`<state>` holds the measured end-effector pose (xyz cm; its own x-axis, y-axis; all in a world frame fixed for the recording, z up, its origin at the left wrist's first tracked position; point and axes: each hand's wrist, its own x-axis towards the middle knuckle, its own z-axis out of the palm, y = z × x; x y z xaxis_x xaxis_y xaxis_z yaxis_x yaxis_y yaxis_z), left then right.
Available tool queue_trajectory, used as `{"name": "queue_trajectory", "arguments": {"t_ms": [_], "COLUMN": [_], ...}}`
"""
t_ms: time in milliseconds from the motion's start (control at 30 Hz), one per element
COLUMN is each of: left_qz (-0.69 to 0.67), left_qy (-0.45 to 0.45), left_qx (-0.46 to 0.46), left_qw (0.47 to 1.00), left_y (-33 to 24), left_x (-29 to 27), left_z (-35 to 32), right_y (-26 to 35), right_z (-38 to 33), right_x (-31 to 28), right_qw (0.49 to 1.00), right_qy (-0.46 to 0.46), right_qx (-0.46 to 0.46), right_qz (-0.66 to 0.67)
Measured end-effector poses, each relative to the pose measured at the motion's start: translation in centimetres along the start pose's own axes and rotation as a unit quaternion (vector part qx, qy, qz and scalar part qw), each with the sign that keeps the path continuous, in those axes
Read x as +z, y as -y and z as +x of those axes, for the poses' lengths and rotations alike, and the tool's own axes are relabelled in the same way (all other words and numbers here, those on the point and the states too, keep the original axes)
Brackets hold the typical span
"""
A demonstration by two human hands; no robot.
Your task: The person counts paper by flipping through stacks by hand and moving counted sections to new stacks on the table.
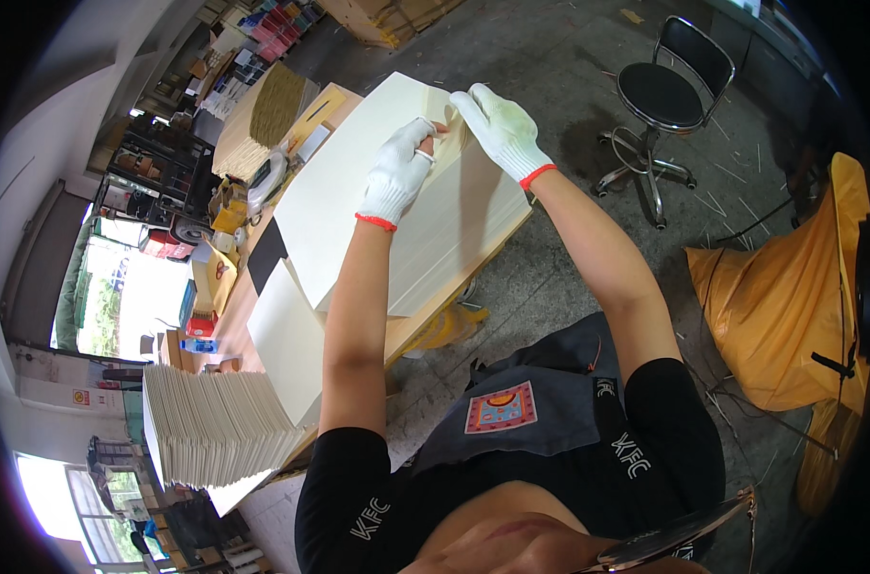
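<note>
A tall stack of large off-white paper sheets (349,163) stands on the wooden table in front of me. My left hand (399,174), in a white knit glove with a red cuff, rests on top with its fingers curled at the sheets' far right part. Bare fingertips poke out of that glove, and the paper bends beside them. My right hand (502,131), gloved the same way, lies along the stack's right edge. Its fingers are stretched out and its thumb side faces the left hand. Part of the paper between both hands is in shadow.
Nearer left stands a thick pile of cream sheets (220,426), with a loose white sheet (286,330) beside it. More paper piles (253,120) stand at the far left. A black swivel chair (666,93) and a yellow-orange sack (765,311) are on the right.
</note>
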<state>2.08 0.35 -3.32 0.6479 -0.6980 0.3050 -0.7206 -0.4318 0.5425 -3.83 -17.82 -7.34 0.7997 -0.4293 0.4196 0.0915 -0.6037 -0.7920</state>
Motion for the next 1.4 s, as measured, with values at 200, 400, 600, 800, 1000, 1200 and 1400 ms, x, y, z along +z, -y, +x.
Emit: {"name": "queue_trajectory", "arguments": {"t_ms": [200, 400, 600, 800, 1000, 1200, 1400], "left_qz": [0.034, -0.019, -0.003, 0.074, 0.031, 0.012, 0.011], "left_qy": [0.014, 0.006, -0.029, 0.007, 0.004, 0.008, -0.002], "left_qx": [-0.006, -0.012, 0.024, 0.033, 0.008, -0.015, -0.06], "left_qw": [0.999, 1.0, 0.999, 0.997, 0.999, 1.0, 0.998], "left_y": [-1.2, -1.6, -1.2, -0.3, -0.4, -0.3, -2.1], "left_x": [-0.3, -0.2, 0.1, 0.0, -0.1, 0.0, -0.4], "left_z": [0.0, -0.2, -0.2, 0.2, 0.2, 0.2, -0.4], "right_y": [-0.2, 0.1, 0.0, -0.3, 0.1, 0.0, 0.0], "right_z": [0.0, -0.2, -0.2, -0.1, -0.3, -0.1, 0.1], "right_x": [0.1, -0.1, 0.0, 0.2, -0.1, -0.1, -3.6], "right_qw": [1.0, 1.0, 1.0, 1.0, 1.0, 1.0, 0.996], "right_qy": [-0.005, -0.007, -0.011, -0.01, -0.008, 0.002, 0.062], "right_qx": [-0.002, 0.005, 0.005, 0.006, 0.008, 0.019, 0.057], "right_qz": [0.002, 0.031, 0.018, 0.023, 0.027, 0.017, 0.012]}}
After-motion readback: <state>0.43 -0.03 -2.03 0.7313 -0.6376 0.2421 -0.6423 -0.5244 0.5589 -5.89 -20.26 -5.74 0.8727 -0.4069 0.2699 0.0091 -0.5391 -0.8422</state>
